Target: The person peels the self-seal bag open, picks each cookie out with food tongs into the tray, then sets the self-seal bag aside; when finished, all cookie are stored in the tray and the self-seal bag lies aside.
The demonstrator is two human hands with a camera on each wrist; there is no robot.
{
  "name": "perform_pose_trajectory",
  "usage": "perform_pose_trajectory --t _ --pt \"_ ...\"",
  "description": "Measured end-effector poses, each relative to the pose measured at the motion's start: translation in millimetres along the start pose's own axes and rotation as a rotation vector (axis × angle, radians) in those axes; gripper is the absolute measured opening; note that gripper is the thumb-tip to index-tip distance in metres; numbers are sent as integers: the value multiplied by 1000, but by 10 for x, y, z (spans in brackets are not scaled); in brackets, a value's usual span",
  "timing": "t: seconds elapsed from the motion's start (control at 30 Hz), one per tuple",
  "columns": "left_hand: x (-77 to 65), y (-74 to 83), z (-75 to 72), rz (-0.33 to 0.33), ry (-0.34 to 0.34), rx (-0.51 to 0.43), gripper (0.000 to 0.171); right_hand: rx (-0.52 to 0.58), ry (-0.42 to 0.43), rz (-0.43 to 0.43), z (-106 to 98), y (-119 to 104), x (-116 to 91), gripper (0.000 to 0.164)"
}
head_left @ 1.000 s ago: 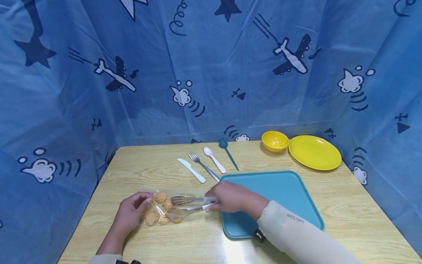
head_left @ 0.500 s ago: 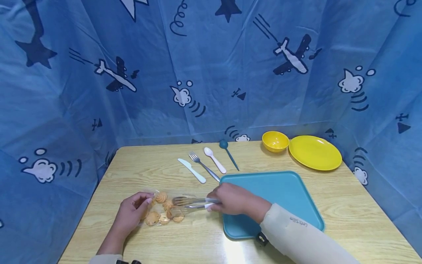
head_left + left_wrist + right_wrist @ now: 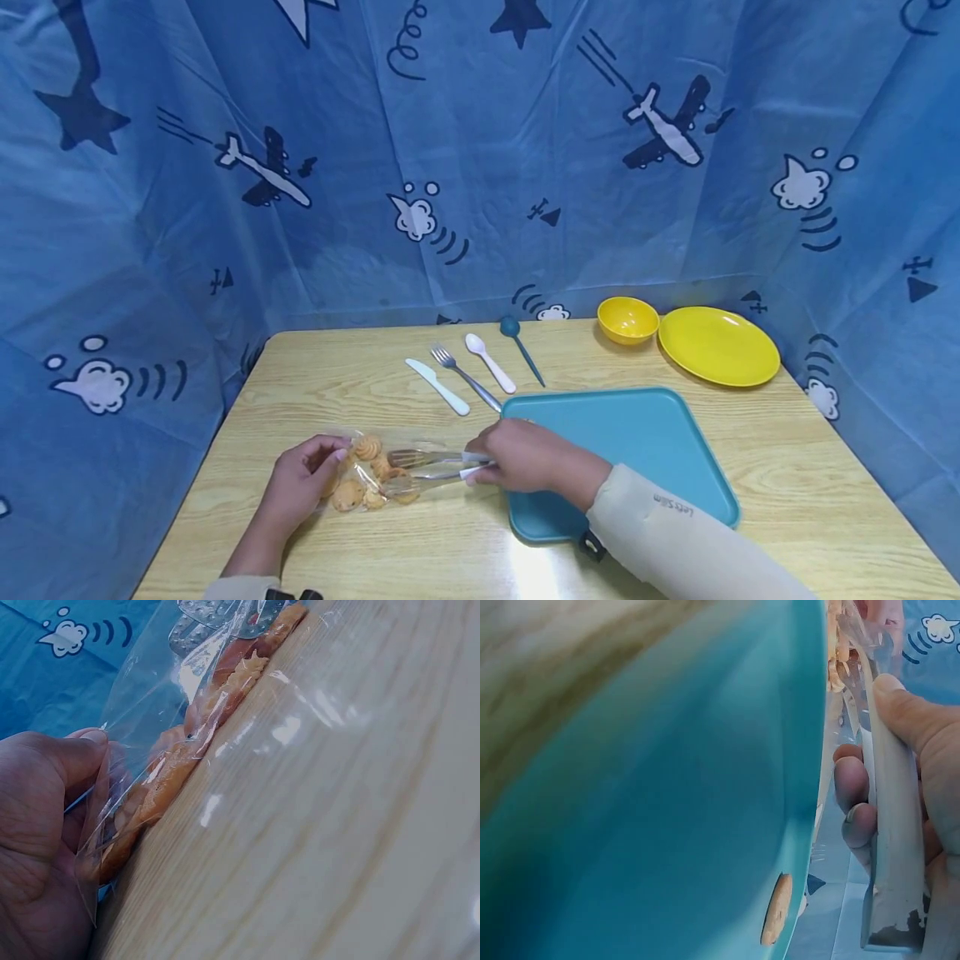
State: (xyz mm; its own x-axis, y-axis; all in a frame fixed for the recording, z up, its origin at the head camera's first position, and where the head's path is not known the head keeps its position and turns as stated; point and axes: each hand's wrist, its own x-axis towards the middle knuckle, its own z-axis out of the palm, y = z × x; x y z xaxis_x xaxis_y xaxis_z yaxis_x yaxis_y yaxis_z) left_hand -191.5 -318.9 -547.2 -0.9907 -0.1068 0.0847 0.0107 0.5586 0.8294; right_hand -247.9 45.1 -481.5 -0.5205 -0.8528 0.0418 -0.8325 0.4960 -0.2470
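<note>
A clear plastic bag [image 3: 150,697] of several round cookies [image 3: 347,495] lies on the table at the front left. My left hand [image 3: 300,483] pinches the bag's left edge between thumb and fingers; in the left wrist view the film stands up from the cookies. With my right hand [image 3: 517,454] I grip metal tongs [image 3: 896,847], thumb on one arm and fingers around the other. Both slotted heads reach into the bag and overlap the cookies on its right side, their arms spread apart. My right hand hovers over the left edge of the teal tray [image 3: 622,433].
One cookie [image 3: 777,909] lies in the tray, seen in the right wrist view. Behind the bag are a pale knife [image 3: 437,386], fork [image 3: 468,379], white spoon [image 3: 491,365] and dark teal spoon [image 3: 522,350]. A yellow bowl [image 3: 628,321] and yellow plate [image 3: 718,346] stand back right.
The tongs' arms drew together half a second ago and are now spread again. The right hand has shifted slightly left with them, while the left hand stays at the bag's edge.
</note>
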Motion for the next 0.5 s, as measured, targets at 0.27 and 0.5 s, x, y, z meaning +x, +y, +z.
perform_pose_trajectory --t 0.27,0.5 --pt "0 9 3 1 -2 10 25 -28 5 0 -21 -6 -40 24" --pt "7 -6 6 3 2 19 24 -20 38 -13 -33 42 -99 23"
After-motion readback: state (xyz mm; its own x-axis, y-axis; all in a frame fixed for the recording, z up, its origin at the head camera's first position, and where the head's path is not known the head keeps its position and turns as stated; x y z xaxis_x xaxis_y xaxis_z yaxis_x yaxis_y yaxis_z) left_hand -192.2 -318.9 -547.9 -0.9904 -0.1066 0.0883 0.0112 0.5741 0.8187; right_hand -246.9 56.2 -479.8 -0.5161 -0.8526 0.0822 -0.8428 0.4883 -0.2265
